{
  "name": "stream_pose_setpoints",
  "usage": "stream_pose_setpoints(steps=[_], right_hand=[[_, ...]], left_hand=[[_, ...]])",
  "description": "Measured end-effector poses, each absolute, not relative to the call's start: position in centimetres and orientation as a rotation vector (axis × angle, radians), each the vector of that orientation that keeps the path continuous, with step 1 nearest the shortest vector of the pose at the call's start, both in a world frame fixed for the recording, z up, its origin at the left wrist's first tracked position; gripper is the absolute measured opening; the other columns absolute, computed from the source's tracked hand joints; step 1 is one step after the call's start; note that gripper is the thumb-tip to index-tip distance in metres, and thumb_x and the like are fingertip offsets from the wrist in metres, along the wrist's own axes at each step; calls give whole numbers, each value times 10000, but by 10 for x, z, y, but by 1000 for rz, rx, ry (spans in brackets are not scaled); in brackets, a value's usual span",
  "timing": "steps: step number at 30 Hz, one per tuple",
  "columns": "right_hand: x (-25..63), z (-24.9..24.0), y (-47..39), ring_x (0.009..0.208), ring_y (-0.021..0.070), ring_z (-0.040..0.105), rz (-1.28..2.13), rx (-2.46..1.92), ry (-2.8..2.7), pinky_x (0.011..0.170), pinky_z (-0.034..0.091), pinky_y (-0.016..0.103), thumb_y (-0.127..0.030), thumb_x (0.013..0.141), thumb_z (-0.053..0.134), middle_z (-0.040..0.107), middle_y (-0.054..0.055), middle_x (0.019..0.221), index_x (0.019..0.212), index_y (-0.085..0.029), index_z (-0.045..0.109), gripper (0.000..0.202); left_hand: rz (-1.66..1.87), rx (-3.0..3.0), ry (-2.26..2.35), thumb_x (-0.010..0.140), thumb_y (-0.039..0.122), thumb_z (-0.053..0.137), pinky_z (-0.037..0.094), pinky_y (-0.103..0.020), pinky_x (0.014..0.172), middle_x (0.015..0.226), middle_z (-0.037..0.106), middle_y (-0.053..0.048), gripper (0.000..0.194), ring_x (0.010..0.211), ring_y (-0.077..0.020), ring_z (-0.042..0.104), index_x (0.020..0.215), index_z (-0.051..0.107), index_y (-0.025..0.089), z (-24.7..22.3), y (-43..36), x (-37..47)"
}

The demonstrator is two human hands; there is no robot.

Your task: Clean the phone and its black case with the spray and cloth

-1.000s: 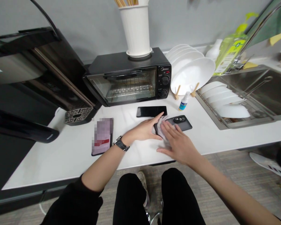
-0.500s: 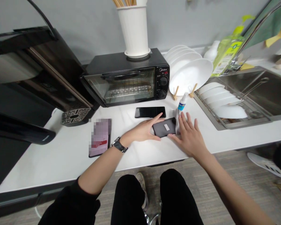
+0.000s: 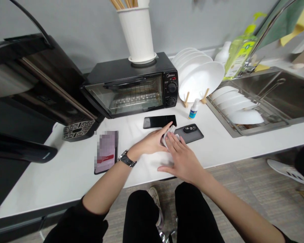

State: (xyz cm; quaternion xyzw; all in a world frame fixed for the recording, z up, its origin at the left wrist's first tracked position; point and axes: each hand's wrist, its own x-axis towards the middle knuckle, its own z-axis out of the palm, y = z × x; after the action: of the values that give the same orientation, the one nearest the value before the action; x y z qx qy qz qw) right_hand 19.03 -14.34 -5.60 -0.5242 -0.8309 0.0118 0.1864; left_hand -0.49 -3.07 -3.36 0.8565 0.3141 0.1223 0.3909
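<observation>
A dark grey phone (image 3: 195,134) lies back up on the white counter, its camera block at the upper right. My left hand (image 3: 154,140) holds its left end, thumb and fingers spread around it. Over that end, my right hand (image 3: 178,152) presses a pale crumpled cloth (image 3: 172,129) with its fingers, thumb stretched out to the left. Just behind lies a black phone (image 3: 159,122), screen up. A small white spray bottle with a blue label (image 3: 193,110) stands behind the grey phone. Another phone with a lit, partly pixelated screen (image 3: 107,148) rests left of my wrist.
Behind the phones is a black toaster oven (image 3: 134,91) with a white cup of sticks (image 3: 139,35) on top. White plates (image 3: 202,79) stand in a rack beside it. At the right is a sink (image 3: 281,98) with bowls (image 3: 245,116); at the left, a dark dispenser (image 3: 55,91).
My right hand and the cloth have slid left along the grey phone to its left end, uncovering the camera block and the spray bottle. My left hand stays at the left end.
</observation>
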Motion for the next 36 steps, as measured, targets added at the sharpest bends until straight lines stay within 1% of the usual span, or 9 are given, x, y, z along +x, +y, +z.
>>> stream_pose_setpoints(steps=[4,7,13,18,24,28,31,33,36], right_hand=[[217,-58,-141,1601,355,241,-101,-1683,-2182,1274,221,634,-781,975,309,319,213,1679,1646,-85,228,970],[231,-60,-136,1602,404,204,-183,-1863,-1998,1254,194,690,-780,974,312,298,270,1671,1637,-23,212,1011],[192,-56,-142,1589,351,276,43,-1465,-2365,1267,291,601,-882,883,366,259,221,1694,1603,-25,320,1121],[225,-55,-141,1589,385,262,-71,-1719,-2191,1235,247,709,-666,1031,364,326,133,1692,1594,-178,405,746],[194,-56,-142,1604,355,229,-6,-1523,-2331,1264,265,635,-837,921,380,271,197,1698,1598,-59,350,1031],[211,-57,-145,1603,335,244,-46,-1586,-2281,1270,238,635,-779,975,335,295,183,1695,1632,-99,278,947],[240,-59,-144,1591,392,253,-144,-1844,-2018,1246,206,699,-730,1007,317,324,230,1675,1647,-81,225,916],[237,-59,-143,1585,414,257,-143,-1861,-1978,1235,210,717,-775,974,342,309,254,1674,1642,-64,232,982],[201,-57,-143,1589,374,269,-1,-1631,-2204,1262,239,657,-862,897,383,281,236,1688,1627,-65,284,1086]], left_hand=[[353,2173,722,765,365,885,327,-494,1252,1663,411,-96,1225,1512,-317,432,1679,69,350,-33,-32,-4],[357,2175,672,778,332,878,293,-507,1269,1656,427,-67,1220,1501,-305,448,1674,52,382,-32,-31,-3],[316,2155,796,757,375,888,371,-488,1224,1678,383,-111,1221,1500,-328,445,1680,90,335,-34,-30,-5],[343,2196,668,801,342,860,272,-503,1278,1675,392,-65,1198,1527,-296,409,1673,39,380,-34,-30,-3],[343,2166,743,776,363,875,334,-490,1244,1678,376,-124,1189,1521,-322,419,1681,105,318,-34,-31,-3],[340,2200,731,798,371,857,318,-484,1254,1694,348,-105,1173,1531,-314,402,1681,86,323,-34,-30,-4],[338,2236,676,814,342,845,303,-495,1257,1667,412,-70,1176,1506,-302,437,1676,46,362,-35,-29,-3],[334,2233,677,813,350,845,306,-490,1255,1661,422,-71,1174,1498,-301,448,1676,50,358,-35,-29,-2],[323,2202,747,794,365,852,332,-481,1239,1676,386,-114,1174,1505,-319,436,1681,85,313,-34,-30,-3]])
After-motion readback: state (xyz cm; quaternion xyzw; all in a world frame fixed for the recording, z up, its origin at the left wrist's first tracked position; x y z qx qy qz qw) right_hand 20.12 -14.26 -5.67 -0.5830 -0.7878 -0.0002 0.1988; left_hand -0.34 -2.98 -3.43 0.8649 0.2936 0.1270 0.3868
